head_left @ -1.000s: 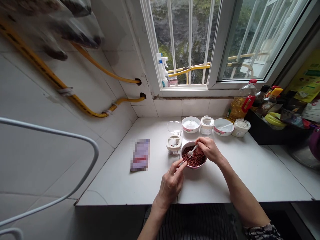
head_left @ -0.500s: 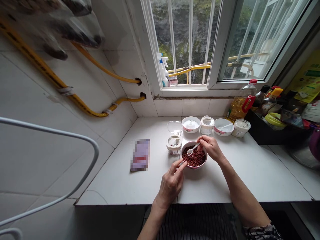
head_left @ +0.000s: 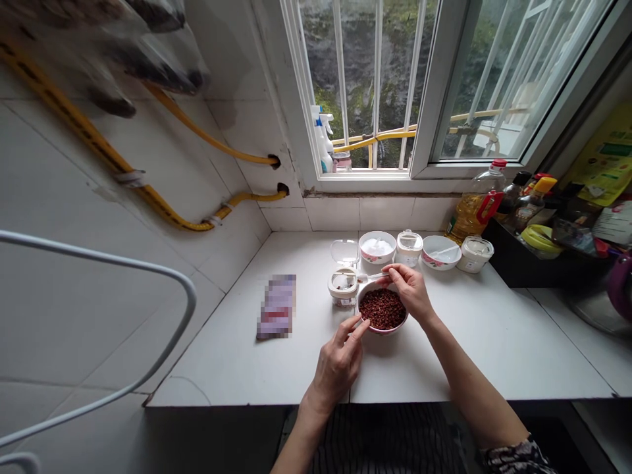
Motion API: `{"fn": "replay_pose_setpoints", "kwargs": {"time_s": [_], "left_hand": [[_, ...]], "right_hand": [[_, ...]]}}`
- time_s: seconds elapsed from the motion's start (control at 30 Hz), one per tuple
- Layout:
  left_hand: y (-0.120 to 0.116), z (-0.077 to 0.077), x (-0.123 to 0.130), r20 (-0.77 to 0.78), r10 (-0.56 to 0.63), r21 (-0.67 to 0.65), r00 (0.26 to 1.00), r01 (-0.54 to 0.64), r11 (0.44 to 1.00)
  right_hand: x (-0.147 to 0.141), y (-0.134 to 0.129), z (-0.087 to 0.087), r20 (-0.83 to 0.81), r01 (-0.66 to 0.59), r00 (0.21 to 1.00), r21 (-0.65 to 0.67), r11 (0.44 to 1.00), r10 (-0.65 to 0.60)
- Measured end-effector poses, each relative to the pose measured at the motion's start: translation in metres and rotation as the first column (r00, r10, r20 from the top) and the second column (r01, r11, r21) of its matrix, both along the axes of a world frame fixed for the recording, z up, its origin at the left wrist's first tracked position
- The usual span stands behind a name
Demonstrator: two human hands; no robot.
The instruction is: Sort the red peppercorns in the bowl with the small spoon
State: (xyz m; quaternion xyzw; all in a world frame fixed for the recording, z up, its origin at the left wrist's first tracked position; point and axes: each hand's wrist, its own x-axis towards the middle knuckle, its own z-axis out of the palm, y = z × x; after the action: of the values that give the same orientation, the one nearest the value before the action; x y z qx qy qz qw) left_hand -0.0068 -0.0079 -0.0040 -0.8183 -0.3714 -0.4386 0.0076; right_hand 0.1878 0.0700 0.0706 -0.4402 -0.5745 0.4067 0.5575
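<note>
My right hand (head_left: pixel 407 289) pinches the handle of a small white spoon (head_left: pixel 374 277), held level above the bowl's far rim. The spoon's scoop end is beside the opening of a lidded seasoning jar (head_left: pixel 343 296), whose clear flap stands up. Below it sits a bowl (head_left: pixel 388 332) of dark red-brown grains (head_left: pixel 382 308) that look like Sichuan peppercorns. My left hand (head_left: pixel 338 365) grips the bowl's near left rim between thumb and fingers. What the spoon carries is too small to tell.
Behind stand a bowl of white powder (head_left: pixel 378 254), a second jar (head_left: pixel 409 248), a bowl with a white spoon (head_left: pixel 441 261) and a third jar (head_left: pixel 475 254). An oil bottle (head_left: pixel 474 204) and a black rack (head_left: pixel 523 263) are at right. A purple packet (head_left: pixel 277 306) lies left.
My right hand has lifted the spoon out of the grains and moved it up and left to the jar's opening. My left hand has stayed at the bowl's rim.
</note>
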Motion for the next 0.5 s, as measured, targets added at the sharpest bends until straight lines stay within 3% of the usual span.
{"fn": "replay_pose_setpoints", "kwargs": {"time_s": [0.13, 0.23, 0.3, 0.4, 0.5], "left_hand": [[0.000, 0.001, 0.000, 0.000, 0.001, 0.001, 1.000, -0.001, 1.000], [0.000, 0.001, 0.000, 0.005, 0.001, 0.008, 1.000, -0.001, 1.000], [0.000, 0.001, 0.000, 0.008, 0.001, 0.010, 1.000, -0.001, 1.000], [0.000, 0.001, 0.000, 0.000, 0.003, 0.005, 1.000, -0.003, 1.000], [0.000, 0.001, 0.000, -0.002, 0.003, 0.003, 1.000, -0.003, 1.000]], "right_hand": [[-0.019, -0.007, -0.002, 0.199, -0.015, 0.980, 0.194, 0.981, -0.025], [-0.027, -0.011, -0.001, 0.434, -0.110, 0.899, 0.357, 0.928, -0.060], [-0.025, -0.012, 0.001, 0.487, -0.144, 0.869, 0.420, 0.896, -0.088], [-0.014, -0.012, 0.006, 0.430, -0.036, 0.888, 0.422, 0.906, -0.165], [0.004, -0.010, 0.009, 0.415, 0.051, 0.890, 0.316, 0.947, -0.187]]}}
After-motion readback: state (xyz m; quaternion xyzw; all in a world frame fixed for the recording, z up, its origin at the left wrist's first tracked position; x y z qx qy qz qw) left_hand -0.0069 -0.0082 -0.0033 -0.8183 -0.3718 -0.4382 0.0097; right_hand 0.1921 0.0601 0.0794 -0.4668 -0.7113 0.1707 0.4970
